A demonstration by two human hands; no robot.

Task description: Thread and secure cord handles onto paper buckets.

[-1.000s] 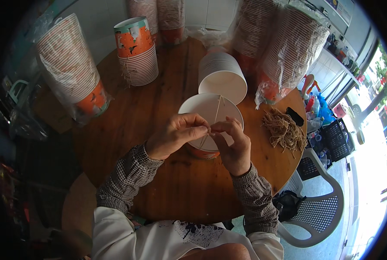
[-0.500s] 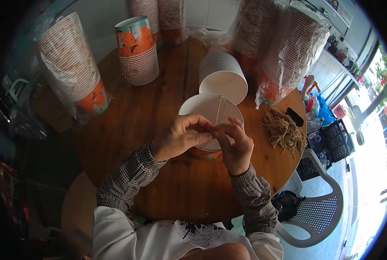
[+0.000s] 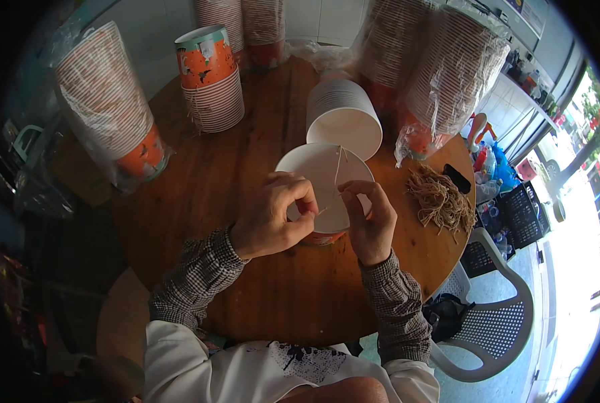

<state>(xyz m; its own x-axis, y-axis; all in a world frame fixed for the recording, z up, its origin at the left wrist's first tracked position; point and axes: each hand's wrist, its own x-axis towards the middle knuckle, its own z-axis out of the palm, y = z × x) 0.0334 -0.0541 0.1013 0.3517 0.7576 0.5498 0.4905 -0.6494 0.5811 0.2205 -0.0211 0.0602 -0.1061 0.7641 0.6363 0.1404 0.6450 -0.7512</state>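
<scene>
In front of me on the table stands a paper bucket (image 3: 304, 163), white inside with orange printing outside, its mouth facing up. From its far rim a thin string (image 3: 338, 169) runs down across the opening. Over the near left of the mouth, my left hand (image 3: 273, 216) pinches a piece of that string between thumb and fingertips. On the near right, my right hand (image 3: 374, 218) also pinches the string, thumb against forefinger. A short gap separates the two hands. The bucket's near rim is partly hidden behind them.
Behind the bucket, a white bucket stack (image 3: 345, 124) lies on its side. A tan string bundle (image 3: 435, 201) and a black object (image 3: 456, 179) lie at right. Plastic-wrapped stacks (image 3: 112, 101) ring the round wooden table (image 3: 293, 295). A grey chair (image 3: 491, 336) stands at right.
My hands, fingertips together over the bucket before, have drawn apart: the left moved left, the right slightly right. String now shows between them.
</scene>
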